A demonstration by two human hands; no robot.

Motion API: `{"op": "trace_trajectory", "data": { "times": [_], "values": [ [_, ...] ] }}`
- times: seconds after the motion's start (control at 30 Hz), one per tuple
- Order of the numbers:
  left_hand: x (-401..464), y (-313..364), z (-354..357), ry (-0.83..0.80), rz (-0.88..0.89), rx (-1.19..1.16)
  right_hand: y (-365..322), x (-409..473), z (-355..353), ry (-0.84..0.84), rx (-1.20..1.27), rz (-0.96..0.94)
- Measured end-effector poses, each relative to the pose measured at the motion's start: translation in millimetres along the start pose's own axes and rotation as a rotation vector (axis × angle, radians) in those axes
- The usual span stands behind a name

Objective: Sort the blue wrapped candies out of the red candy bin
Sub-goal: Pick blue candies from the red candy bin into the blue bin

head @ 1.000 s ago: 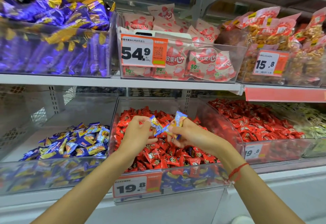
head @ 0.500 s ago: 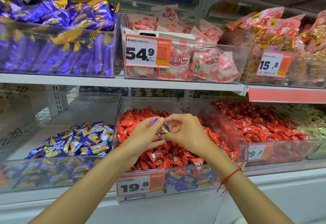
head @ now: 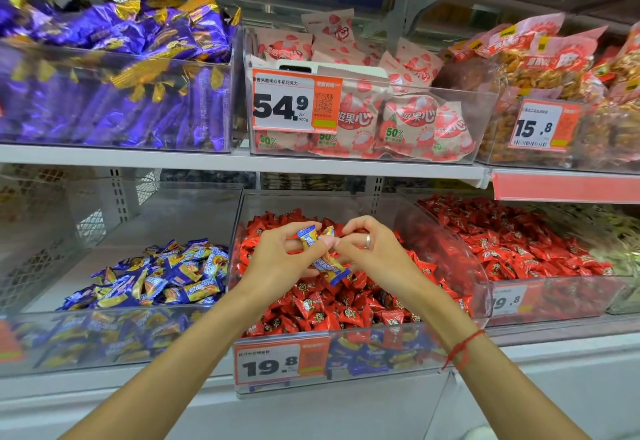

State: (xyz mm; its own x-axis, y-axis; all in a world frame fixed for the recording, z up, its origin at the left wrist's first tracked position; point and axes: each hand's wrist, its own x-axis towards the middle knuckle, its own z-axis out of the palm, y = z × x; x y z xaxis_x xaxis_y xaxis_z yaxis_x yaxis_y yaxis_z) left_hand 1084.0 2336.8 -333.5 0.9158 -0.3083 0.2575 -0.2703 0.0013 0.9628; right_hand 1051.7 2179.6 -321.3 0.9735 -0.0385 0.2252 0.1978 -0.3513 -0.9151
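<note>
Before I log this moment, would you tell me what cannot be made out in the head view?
- How many blue wrapped candies are held: the left hand and right hand cover part of them.
- Blue candies buried in the red candy bin: the red candies hide any beneath.
- First digit of the right price tag: lost in the bin's glare.
- Small print on the 19.8 tag: too small.

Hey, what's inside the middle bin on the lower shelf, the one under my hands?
The bin holds red candies. Blue candies show through its front wall. Both hands cover part of the pile, so strays there can't be seen.
</note>
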Motion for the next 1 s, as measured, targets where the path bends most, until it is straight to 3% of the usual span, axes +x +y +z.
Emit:
{"op": "trace_trajectory", "data": {
  "times": [0.23,0.43,0.7,0.87,1.0],
  "values": [
    [0.9,-3.2,-1.8,-0.039,-0.012,0.006,-1.2,0.3,-4.4,-0.066,0.211,0.142],
    [1.8,-6.4,-6.7,0.035,-0.014,-0.034,-1.8,-0.7,-8.0,-0.320,0.024,0.085],
    [4.6,6.2,-15.0,0.071,0.040,-0.078,-0.8,4.0,-2.0,0.084,0.169,-0.013],
    [1.8,13.3,-18.0,-0.086,0.055,0.043,-5.5,1.5,-2.6,0.126,0.189,-0.063],
    [0.3,16.7,-19.0,-0.067,0.156,0.151,-6.8,1.2,1.6,0.101,0.180,-0.067]
  ]
}}
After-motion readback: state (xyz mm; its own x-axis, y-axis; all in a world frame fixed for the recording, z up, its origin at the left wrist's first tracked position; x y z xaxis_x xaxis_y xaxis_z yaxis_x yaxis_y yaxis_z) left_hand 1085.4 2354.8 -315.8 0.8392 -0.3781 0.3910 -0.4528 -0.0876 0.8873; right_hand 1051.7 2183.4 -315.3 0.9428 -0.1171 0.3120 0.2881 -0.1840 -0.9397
